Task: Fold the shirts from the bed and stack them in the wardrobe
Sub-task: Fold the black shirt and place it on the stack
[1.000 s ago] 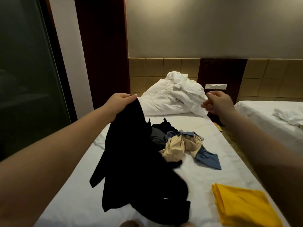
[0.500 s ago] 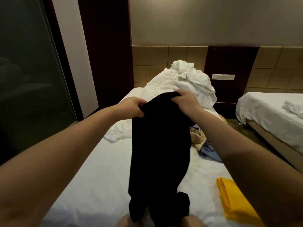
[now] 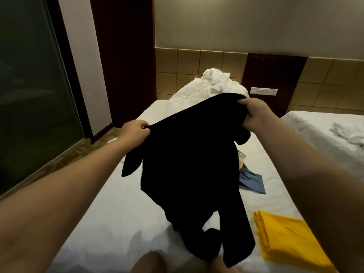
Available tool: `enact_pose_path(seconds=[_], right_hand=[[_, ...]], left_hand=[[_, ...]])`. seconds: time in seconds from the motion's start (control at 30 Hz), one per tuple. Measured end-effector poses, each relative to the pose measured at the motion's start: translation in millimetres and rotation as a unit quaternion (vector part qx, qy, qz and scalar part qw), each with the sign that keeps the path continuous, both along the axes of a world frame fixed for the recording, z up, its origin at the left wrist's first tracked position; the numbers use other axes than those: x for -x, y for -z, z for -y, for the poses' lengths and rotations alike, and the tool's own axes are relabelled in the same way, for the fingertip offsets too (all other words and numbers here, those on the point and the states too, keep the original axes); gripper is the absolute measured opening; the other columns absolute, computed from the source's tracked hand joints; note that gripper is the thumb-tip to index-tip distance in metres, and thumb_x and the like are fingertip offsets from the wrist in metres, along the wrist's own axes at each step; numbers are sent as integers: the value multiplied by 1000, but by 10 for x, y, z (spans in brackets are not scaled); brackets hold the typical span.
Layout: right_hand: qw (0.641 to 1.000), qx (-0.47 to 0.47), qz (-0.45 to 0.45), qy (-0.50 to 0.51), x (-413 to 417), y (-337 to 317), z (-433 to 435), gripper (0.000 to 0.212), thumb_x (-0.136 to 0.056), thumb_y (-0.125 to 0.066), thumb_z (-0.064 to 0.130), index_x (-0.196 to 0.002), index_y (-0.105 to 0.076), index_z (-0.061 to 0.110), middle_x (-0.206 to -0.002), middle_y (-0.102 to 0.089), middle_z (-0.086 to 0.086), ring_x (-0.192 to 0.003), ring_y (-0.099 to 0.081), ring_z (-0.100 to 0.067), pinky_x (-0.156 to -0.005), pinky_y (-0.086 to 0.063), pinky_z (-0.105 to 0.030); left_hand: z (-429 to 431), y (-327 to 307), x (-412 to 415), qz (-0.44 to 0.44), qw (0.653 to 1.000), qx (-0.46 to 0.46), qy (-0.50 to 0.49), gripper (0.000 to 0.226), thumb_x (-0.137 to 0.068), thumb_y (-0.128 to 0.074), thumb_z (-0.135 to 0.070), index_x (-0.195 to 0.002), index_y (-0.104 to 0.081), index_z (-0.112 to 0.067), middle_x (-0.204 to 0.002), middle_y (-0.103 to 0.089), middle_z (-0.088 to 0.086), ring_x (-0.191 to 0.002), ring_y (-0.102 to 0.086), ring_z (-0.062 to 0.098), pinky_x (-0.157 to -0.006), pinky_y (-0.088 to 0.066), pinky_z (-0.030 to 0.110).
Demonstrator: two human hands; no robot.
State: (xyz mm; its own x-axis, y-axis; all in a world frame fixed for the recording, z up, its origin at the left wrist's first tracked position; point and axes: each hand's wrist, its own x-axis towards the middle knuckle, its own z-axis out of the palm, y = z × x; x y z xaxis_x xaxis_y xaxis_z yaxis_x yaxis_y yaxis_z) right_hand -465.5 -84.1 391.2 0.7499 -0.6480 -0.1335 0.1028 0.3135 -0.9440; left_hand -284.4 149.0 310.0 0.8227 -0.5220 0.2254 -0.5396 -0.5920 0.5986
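Observation:
A black shirt (image 3: 193, 164) hangs spread in the air over the white bed (image 3: 122, 217). My left hand (image 3: 135, 132) pinches its upper left edge, and my right hand (image 3: 254, 113) grips its upper right edge, higher and farther away. The shirt's lower end drapes onto the bed near me. A folded yellow shirt (image 3: 287, 241) lies on the bed at the lower right. A blue garment (image 3: 252, 180) and a beige one (image 3: 240, 158) peek out from behind the black shirt. The wardrobe is not in view.
A heap of white bedding (image 3: 208, 89) lies at the head of the bed. A second white bed (image 3: 323, 131) stands to the right across a narrow gap. A dark glass panel (image 3: 29, 95) and a dark red wooden panel (image 3: 122, 56) are on the left.
My hands have pulled apart, stretching the black shirt's top edge wide. The right hand moved right and up, the left hand slightly down. The view tilted a little to the left.

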Motion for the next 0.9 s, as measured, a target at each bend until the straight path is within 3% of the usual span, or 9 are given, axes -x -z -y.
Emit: enact_pose_path(seconds=[0.13,0.2,0.27,0.33,0.43,0.57,0.73,0.83,0.9], right_hand=[[999,17,8,37,-45,67,94,15,-98,-43,13,-94,-57,11,-83,-60,-3,-73,-59,-15,-67,-50,-27],[980,169,-59,81,-82,135,187,19,-95,-51,23,-109,-60,12,-94,-64,-4,-86,-62,-20,-74,-51,-31],[898,390,-168,120,-89,236,324,35,-91,-54,39,-113,-64,14,-105,-66,-8,-100,-61,-27,-83,-47,-37],[826,491,-253,110,-42,330,411,45,-87,-54,52,-107,-67,14,-100,-65,-9,-97,-60,-29,-81,-46,-38],[796,508,-327,32,32,484,504,51,-86,-53,57,-94,-66,8,-86,-63,-8,-88,-60,-28,-74,-45,-37],[803,499,-323,47,65,615,595,46,-93,-48,47,-112,-62,8,-106,-63,-15,-99,-58,-34,-86,-45,-43],[793,530,-295,55,70,597,587,35,-95,-49,36,-114,-59,9,-110,-61,-16,-101,-56,-34,-83,-43,-39],[820,449,-311,-172,111,607,357,15,-89,-62,31,-95,-64,17,-92,-69,-4,-82,-65,-20,-70,-52,-28],[757,381,-372,-379,117,658,151,20,-89,-61,26,-107,-63,20,-91,-68,7,-79,-64,-10,-63,-50,-20]], left_hand=[[-89,4,-61,-1,1000,9,-13,28,-94,-44,-8,-114,-62,-5,-111,-62,15,-103,-56,32,-92,-46,41],[-134,-2,-87,-5,1000,17,-22,29,-95,-41,-7,-117,-61,-6,-110,-61,14,-103,-56,32,-91,-46,42],[-182,-6,-125,-5,998,29,-46,31,-95,-39,-6,-116,-61,-7,-110,-61,14,-102,-56,33,-91,-47,44],[-241,11,-183,-9,997,29,-76,32,-95,-38,-6,-115,-63,-9,-111,-61,14,-102,-56,34,-92,-48,45],[-322,61,-227,-18,995,3,-102,33,-96,-37,-5,-114,-64,-10,-111,-61,14,-101,-55,34,-90,-49,44],[-321,105,-221,-5,993,8,-113,29,-95,-42,-7,-110,-66,-12,-105,-63,12,-96,-58,32,-88,-51,43],[-311,35,-210,-8,995,59,-82,26,-98,-43,-17,-114,-64,-17,-107,-63,5,-96,-59,30,-87,-49,42],[-246,-22,-150,-14,996,72,-52,26,-99,-44,-21,-117,-62,-17,-111,-61,4,-102,-56,27,-88,-47,41],[-176,-36,-100,-16,996,65,-52,27,-98,-45,-26,-117,-62,-17,-112,-62,6,-99,-57,26,-83,-47,38]])
